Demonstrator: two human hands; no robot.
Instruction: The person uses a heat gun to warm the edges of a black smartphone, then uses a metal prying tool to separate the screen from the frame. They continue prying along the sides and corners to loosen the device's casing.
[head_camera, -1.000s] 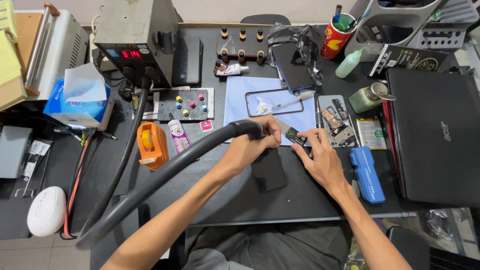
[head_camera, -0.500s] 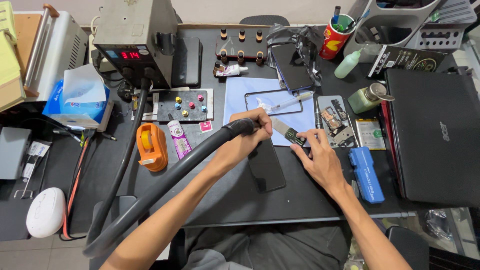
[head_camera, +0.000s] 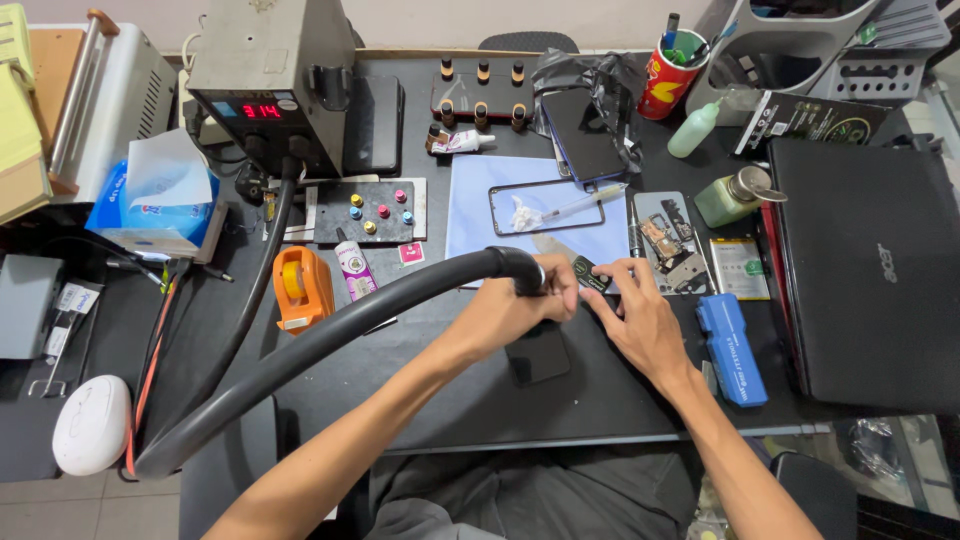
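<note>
Hot-air work on a small board, mid-way.
Left hand (head_camera: 520, 305) gripping the nozzle (head_camera: 522, 268) of the black hose (head_camera: 330, 325), aimed at a small board (head_camera: 590, 275) pinned under right hand (head_camera: 640, 320) fingertips; phone frame (head_camera: 545, 205) stripped on blue mat (head_camera: 470, 215), dark phone (head_camera: 538, 355) waiting on surface (head_camera: 600, 400); reassembly apparently left.

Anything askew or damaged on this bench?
Nothing spilled. A bare phone frame lies on the blue mat holding a crumpled white wad. The left hand grips the hot-air hose; the right hand pinches a small part.
</note>
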